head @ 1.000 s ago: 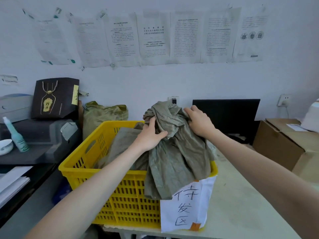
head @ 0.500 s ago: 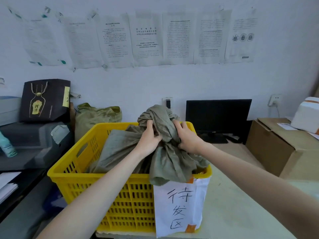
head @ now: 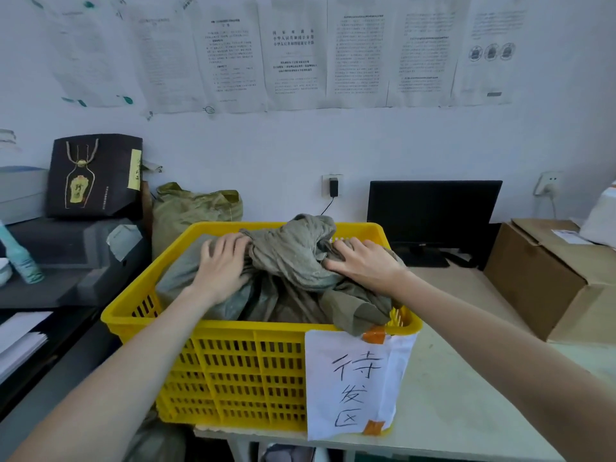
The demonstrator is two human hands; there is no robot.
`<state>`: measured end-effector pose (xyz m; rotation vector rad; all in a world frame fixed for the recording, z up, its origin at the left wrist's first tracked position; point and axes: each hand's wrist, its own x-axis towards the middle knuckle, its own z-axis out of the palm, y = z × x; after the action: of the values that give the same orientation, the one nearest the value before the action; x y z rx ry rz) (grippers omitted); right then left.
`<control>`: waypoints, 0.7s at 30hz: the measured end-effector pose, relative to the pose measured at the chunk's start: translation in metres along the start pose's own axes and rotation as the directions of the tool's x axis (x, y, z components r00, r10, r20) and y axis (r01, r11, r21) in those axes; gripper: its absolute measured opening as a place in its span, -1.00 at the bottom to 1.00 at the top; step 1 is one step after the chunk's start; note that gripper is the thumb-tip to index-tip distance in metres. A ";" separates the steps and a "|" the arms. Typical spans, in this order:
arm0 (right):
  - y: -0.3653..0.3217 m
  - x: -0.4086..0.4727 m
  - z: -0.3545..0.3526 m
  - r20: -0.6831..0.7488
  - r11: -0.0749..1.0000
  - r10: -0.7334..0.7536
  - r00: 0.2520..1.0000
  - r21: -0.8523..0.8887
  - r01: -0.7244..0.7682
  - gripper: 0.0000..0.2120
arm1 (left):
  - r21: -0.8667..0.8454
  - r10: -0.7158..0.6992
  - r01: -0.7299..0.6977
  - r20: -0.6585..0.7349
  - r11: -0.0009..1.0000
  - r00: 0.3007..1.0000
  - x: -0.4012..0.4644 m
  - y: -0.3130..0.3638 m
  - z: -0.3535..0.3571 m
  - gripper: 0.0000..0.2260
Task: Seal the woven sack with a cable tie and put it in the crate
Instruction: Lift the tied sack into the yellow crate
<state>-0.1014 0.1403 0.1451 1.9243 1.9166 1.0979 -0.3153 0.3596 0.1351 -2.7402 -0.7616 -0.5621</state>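
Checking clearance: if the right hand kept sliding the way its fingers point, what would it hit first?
The right hand points left across the woven sack, so it would likely meet the sack's bunched neck first; depth is uncertain.

Olive-grey woven sack (head: 293,261), yellow slotted crate (head: 240,368), white handwritten label (head: 353,385)

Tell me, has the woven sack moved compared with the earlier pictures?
Yes. The woven sack has gone down into the yellow crate: earlier it hung over the front rim, and now it lies inside, under the left hand and right hand.
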 end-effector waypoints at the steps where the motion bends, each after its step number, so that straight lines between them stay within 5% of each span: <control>1: -0.001 0.001 -0.002 0.075 0.999 -0.015 0.997 0.035 0.012 -0.65 | -0.043 0.012 -0.013 -0.029 0.999 0.999 -0.002 -0.001 0.002 -0.30; 3: -0.002 0.003 -0.006 0.293 0.962 0.050 0.955 0.244 -0.126 -0.52 | -0.073 0.127 -0.134 -0.099 0.988 0.987 -0.005 0.003 0.004 -0.18; 5: 0.003 0.005 -0.015 0.549 0.774 0.092 0.831 0.486 -0.406 -0.50 | -0.059 0.277 -0.287 -0.145 0.956 0.950 -0.006 0.008 0.002 -0.13; 7: 0.005 0.005 -0.020 0.638 0.634 0.048 0.769 0.575 -0.517 -0.38 | -0.032 0.384 -0.393 -0.146 0.919 0.912 -0.007 0.010 0.000 -0.19; 10: -0.006 -0.008 -0.020 0.641 0.801 0.036 0.766 0.440 -0.406 -0.13 | 0.005 0.493 -0.495 -0.102 0.869 0.864 -0.005 0.011 0.000 -0.33; 12: -0.023 -0.018 -0.011 0.582 0.956 0.040 0.812 0.213 -0.199 -0.17 | 0.036 0.574 -0.573 -0.045 0.819 0.817 -0.005 0.015 0.000 -0.47; 15: -0.034 -0.025 0.000 0.497 0.989 -0.043 0.867 0.144 -0.033 -0.33 | 0.065 0.694 -0.694 0.025 0.717 0.720 -0.004 0.025 0.002 -0.79; 18: -0.025 -0.024 -0.010 0.511 0.916 -0.083 0.856 0.377 -0.136 -0.34 | -0.137 0.598 -0.585 0.090 0.799 0.796 -0.007 0.033 -0.002 -0.70; 20: -0.017 -0.023 -0.017 0.528 0.795 -0.105 0.843 0.553 -0.247 -0.41 | -0.492 0.316 -0.237 0.082 0.838 0.945 -0.004 0.042 -0.009 -0.83; 21: -0.016 -0.023 -0.020 0.531 0.727 -0.121 0.838 0.623 -0.290 -0.45 | -0.654 0.162 -0.058 0.099 0.754 0.982 0.000 0.048 -0.014 -0.89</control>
<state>-0.1235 0.1141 0.1412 2.3373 2.0245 -0.2683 -0.2936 0.3152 0.1422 -3.4813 -0.4807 -0.7067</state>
